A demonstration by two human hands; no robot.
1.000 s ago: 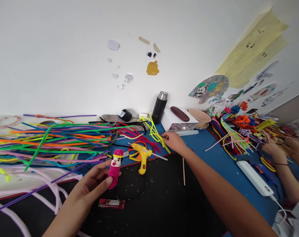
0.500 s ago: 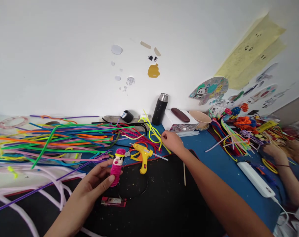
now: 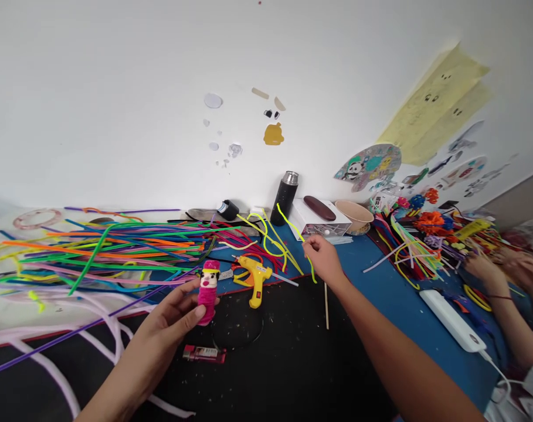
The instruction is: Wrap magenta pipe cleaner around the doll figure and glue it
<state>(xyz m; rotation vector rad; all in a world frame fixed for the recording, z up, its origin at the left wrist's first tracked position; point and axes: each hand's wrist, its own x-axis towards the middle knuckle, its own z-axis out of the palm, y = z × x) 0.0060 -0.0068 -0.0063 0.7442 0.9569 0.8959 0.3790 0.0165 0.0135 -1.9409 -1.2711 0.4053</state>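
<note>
Between the thumb and fingers of my left hand [image 3: 172, 319] stands a small pipe-cleaner doll [image 3: 209, 296], upright, with a magenta body and hat, a yellow band and a white face. My right hand [image 3: 323, 258] pinches a neon-yellow pipe cleaner [image 3: 288, 220] near its middle, above the mat's back edge. More yellow pipe cleaners [image 3: 266, 234] lie just left of that hand. A yellow hot glue gun [image 3: 256, 280] rests between my hands, a clear glue stick [image 3: 285, 280] poking from its rear. Below the doll lies a red lighter [image 3: 203, 354].
Many coloured pipe cleaners [image 3: 116, 249] cover the left side. Along the wall stand a black thermos [image 3: 285, 199], a white box [image 3: 321, 220] and a bowl [image 3: 354, 215]. A thin wooden stick [image 3: 326, 308] lies on the black mat. At right, a co-worker's hands [image 3: 484, 269] sit near a white power strip [image 3: 451, 319].
My right hand has lifted a yellow pipe cleaner from the pile and moved slightly right and toward me. The doll stays in my left hand, turned a little more upright.
</note>
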